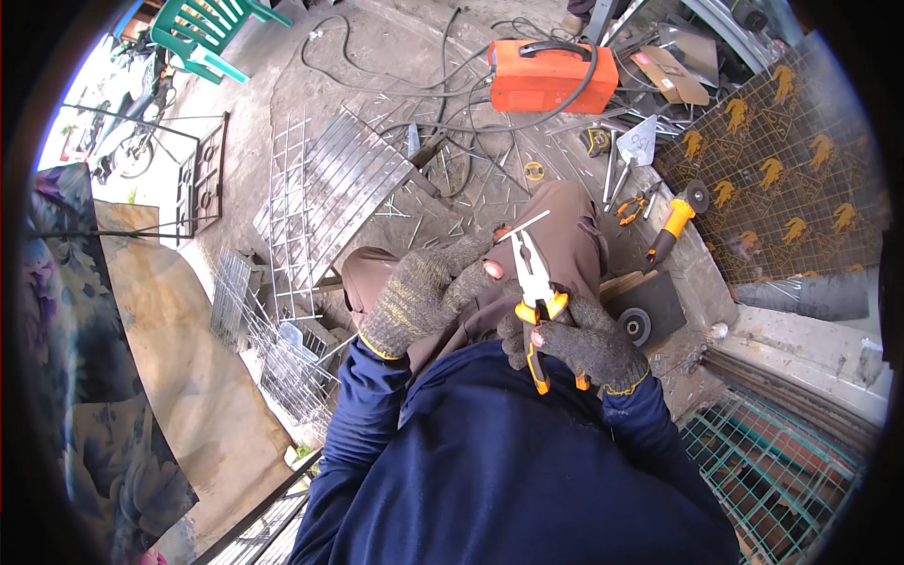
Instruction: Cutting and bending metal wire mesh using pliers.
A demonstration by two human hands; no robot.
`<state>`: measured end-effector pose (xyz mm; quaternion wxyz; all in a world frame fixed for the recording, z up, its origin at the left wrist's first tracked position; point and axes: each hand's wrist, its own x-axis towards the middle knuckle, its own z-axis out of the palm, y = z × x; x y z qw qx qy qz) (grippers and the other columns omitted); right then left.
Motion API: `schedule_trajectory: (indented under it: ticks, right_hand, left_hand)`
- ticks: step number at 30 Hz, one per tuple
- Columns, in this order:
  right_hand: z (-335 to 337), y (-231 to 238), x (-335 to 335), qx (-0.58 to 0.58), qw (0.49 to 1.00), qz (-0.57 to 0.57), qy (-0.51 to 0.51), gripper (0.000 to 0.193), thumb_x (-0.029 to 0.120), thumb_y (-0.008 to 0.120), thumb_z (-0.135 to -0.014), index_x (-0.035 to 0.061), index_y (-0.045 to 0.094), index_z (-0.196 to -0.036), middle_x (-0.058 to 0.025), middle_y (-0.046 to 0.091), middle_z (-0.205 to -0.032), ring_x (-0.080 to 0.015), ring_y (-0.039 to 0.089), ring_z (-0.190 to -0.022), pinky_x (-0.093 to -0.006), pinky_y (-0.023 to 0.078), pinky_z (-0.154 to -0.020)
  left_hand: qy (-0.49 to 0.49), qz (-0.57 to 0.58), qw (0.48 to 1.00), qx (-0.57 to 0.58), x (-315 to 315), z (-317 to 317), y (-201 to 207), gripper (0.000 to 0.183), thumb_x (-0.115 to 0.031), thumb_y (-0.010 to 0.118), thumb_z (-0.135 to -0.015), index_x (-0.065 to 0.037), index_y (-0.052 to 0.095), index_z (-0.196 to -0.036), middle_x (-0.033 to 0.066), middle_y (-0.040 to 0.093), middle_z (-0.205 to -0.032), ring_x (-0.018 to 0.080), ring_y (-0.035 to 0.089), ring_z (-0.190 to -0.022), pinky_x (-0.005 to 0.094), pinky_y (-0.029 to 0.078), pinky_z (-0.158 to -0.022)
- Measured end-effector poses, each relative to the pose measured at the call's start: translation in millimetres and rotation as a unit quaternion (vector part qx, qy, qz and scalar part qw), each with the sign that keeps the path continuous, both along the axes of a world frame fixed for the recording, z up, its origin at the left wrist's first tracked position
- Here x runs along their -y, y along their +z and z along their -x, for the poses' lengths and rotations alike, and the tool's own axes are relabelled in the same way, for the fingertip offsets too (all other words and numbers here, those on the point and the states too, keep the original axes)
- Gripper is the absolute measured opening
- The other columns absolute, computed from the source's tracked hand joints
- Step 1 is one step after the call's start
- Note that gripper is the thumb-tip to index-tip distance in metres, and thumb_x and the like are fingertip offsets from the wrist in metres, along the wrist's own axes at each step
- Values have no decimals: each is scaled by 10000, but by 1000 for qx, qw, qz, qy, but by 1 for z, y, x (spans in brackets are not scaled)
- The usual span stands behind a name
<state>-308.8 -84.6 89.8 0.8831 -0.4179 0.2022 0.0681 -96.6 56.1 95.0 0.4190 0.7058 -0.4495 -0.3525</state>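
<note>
My left hand (426, 290), in a grey knitted glove with bare fingertips, pinches a thin, pale metal rod (534, 221) above my lap. In a matching glove, my right hand (591, 345) is wrapped around the orange-and-black handles of a pair of pliers (533, 279). The pliers' jaws point away from me and reach up to the rod; whether they clamp it I cannot tell. Beneath both hands are my brown trousers (562, 215).
An orange welding machine (539, 83) with black cables stands ahead. To the right lie a yellow angle grinder (676, 224), another pair of pliers (632, 209) and a grinding disc (635, 326). A metal grid (290, 207) leans at left; short rods litter the floor. A green chair (202, 38) is far left.
</note>
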Motion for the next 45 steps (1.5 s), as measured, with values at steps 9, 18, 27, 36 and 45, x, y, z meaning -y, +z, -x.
schedule_trajectory:
  ticks: [9, 18, 27, 36, 45]
  right_hand:
    - [-2, -4, -9, -33, 998, -36, 42, 372, 104, 604, -958, -19, 547, -1305, -98, 658, -1147, -185, 649, -1052, -322, 548, -912]
    - [-7, 5, -8, -45, 993, -88, 65, 466, 59, 564, -964, -14, 452, -1410, -168, 649, -1181, -245, 664, -1008, -349, 562, -872]
    - [-2, -13, -11, -58, 995, 17, 77, 346, 140, 602, -972, 6, 553, -1287, -96, 671, -1084, -168, 656, -962, -305, 551, -838]
    - [-14, -8, -2, -27, 976, -22, 217, 339, 143, 561, -979, 0, 549, -1286, -81, 663, -1053, -165, 631, -964, -296, 514, -881]
    - [-28, 18, 4, -76, 947, 75, 304, 421, 201, 583, -974, 28, 538, -1355, -57, 681, -1117, -115, 609, -974, -298, 499, -901]
  left_hand:
    - [20, -29, 994, -100, -25, 8, -1, 436, -378, 534, -1034, -31, 610, -1285, 13, 635, -884, 116, 556, -834, 275, 470, -775]
    - [16, -5, 996, -83, -30, 4, -7, 376, -318, 527, -1041, -5, 619, -1229, 21, 634, -856, 102, 562, -813, 270, 478, -768]
    - [4, 61, 995, -75, -35, 1, -9, 439, -262, 593, -1013, -25, 547, -1379, 13, 651, -1023, 103, 566, -935, 251, 474, -819]
    - [39, -77, 992, -96, -44, 1, -14, 452, -383, 726, -908, -20, 662, -1169, 31, 647, -907, 111, 561, -847, 277, 471, -774]
    - [-13, -24, 984, -175, -39, -3, 2, 316, -270, 717, -927, -33, 684, -1133, 37, 694, -964, 123, 601, -912, 297, 486, -842]
